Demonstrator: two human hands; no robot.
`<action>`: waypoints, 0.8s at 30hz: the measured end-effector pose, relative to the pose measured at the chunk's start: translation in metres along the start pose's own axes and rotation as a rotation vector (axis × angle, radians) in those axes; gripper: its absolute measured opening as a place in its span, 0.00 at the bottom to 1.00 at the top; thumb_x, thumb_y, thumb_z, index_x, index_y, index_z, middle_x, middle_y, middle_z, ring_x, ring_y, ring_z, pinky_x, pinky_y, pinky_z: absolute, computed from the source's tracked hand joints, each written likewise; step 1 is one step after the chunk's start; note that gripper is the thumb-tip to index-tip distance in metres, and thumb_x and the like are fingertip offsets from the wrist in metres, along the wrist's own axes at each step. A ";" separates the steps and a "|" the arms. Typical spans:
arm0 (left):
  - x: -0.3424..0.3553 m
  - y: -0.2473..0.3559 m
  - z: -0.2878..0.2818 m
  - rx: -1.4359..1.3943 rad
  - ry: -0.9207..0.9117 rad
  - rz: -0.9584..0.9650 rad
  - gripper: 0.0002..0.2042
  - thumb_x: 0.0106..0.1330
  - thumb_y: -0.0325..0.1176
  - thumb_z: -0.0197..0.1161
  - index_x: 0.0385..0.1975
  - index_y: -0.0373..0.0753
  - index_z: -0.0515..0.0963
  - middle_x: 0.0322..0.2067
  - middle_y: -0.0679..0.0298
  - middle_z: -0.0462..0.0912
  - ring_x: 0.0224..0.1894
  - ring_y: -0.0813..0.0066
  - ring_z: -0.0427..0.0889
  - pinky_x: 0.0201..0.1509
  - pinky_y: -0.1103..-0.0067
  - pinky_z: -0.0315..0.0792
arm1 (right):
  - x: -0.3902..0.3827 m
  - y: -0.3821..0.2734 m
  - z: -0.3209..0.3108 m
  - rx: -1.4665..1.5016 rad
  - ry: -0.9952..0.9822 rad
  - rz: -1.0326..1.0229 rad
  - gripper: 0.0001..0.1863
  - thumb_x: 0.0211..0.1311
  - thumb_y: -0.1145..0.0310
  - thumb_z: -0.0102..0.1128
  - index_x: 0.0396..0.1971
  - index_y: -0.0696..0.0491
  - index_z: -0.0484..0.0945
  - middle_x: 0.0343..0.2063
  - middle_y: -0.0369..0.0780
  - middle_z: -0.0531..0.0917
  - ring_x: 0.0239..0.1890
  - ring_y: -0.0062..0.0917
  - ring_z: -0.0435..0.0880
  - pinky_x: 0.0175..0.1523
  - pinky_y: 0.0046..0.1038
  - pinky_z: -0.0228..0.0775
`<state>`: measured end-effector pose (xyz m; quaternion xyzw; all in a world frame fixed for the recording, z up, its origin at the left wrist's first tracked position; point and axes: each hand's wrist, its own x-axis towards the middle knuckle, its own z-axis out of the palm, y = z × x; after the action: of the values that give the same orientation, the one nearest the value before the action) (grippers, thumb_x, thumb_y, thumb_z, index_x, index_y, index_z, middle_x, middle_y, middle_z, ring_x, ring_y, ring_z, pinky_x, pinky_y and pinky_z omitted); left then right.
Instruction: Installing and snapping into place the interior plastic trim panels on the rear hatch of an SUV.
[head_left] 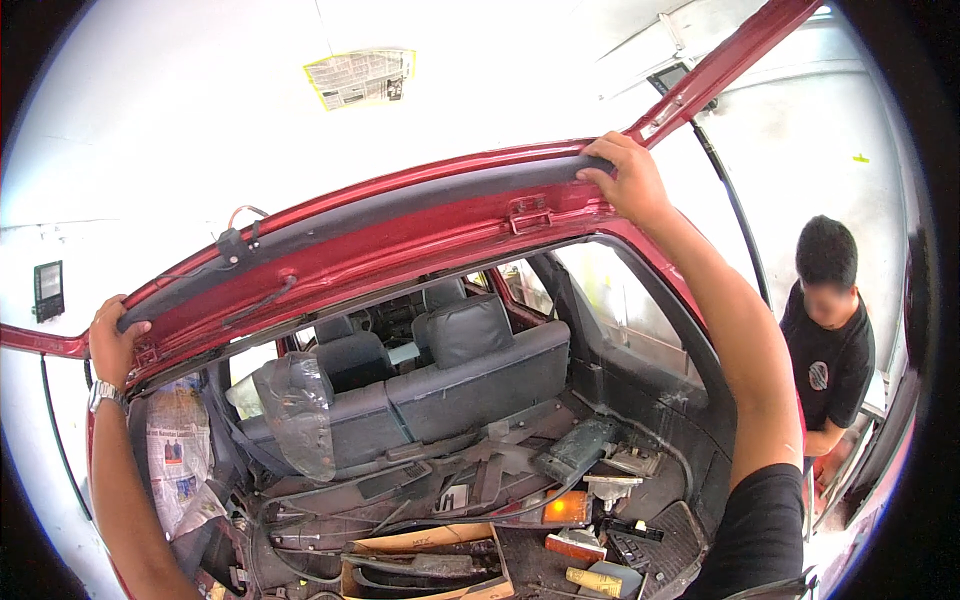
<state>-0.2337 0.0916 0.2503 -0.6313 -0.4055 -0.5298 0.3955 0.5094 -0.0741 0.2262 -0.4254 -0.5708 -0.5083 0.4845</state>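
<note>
Both my arms are raised to the rear edge of a red vehicle's roof, above the open tailgate opening. A long dark grey trim strip runs along the red roof edge between my hands. At its left end, my left hand is closed round the strip, fingers over the top and thumb below. My right hand pinches the right end in the same way, close to the red tailgate frame. A cable with a small dark fitting hangs over the strip left of the middle.
In the cargo area below lie an open cardboard box with dark parts, orange lamps and several loose trim pieces. Grey rear seats stand beyond. Gas struts flank the opening. A person in black stands at the right.
</note>
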 end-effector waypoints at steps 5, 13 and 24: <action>0.001 0.009 0.003 0.047 0.015 0.013 0.19 0.47 0.27 0.80 0.32 0.27 0.74 0.54 0.51 0.85 0.51 0.47 0.84 0.54 0.63 0.76 | 0.003 -0.001 -0.007 -0.082 -0.060 -0.023 0.14 0.54 0.66 0.76 0.39 0.53 0.86 0.37 0.42 0.86 0.45 0.41 0.85 0.48 0.40 0.77; 0.000 0.001 0.006 0.093 0.073 0.081 0.20 0.45 0.27 0.81 0.32 0.27 0.75 0.50 0.50 0.86 0.49 0.48 0.84 0.51 0.64 0.77 | 0.003 -0.003 -0.006 -0.191 -0.117 0.004 0.14 0.59 0.61 0.73 0.42 0.49 0.85 0.40 0.37 0.86 0.47 0.38 0.84 0.53 0.43 0.69; 0.007 0.013 -0.004 0.010 -0.007 0.000 0.21 0.40 0.28 0.83 0.30 0.30 0.76 0.33 0.50 0.84 0.35 0.49 0.82 0.40 0.62 0.72 | 0.011 -0.013 -0.012 -0.331 -0.144 -0.018 0.27 0.55 0.71 0.75 0.56 0.47 0.77 0.49 0.42 0.83 0.60 0.41 0.78 0.59 0.42 0.72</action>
<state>-0.2226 0.0845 0.2567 -0.6312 -0.4096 -0.5254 0.3973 0.4960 -0.0879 0.2353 -0.5295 -0.5163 -0.5681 0.3609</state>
